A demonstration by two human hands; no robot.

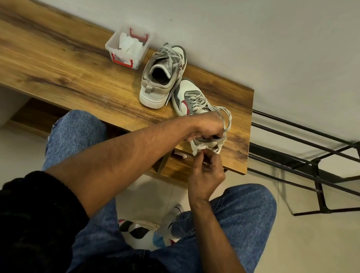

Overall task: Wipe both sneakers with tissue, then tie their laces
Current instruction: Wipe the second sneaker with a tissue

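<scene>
While both hands work at right of centre:
Left hand [209,125]: grips near sneaker [195,104], its laces [226,122] looped over the wrist.
Right hand [206,170]: pinches tissue [199,148] against its heel.
Far sneaker [163,75]: upright (laces loose), upper centre on bench [52,63].
Tissue box [128,46]: beside it.

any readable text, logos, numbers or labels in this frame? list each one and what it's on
None readable.
Near sneaker: a red side stripe, no letters.
Far sneaker: no lettering visible.
Clear plastic box with red latches: no label visible.
Patterned item on the floor: coloured shapes only, no text.
</scene>
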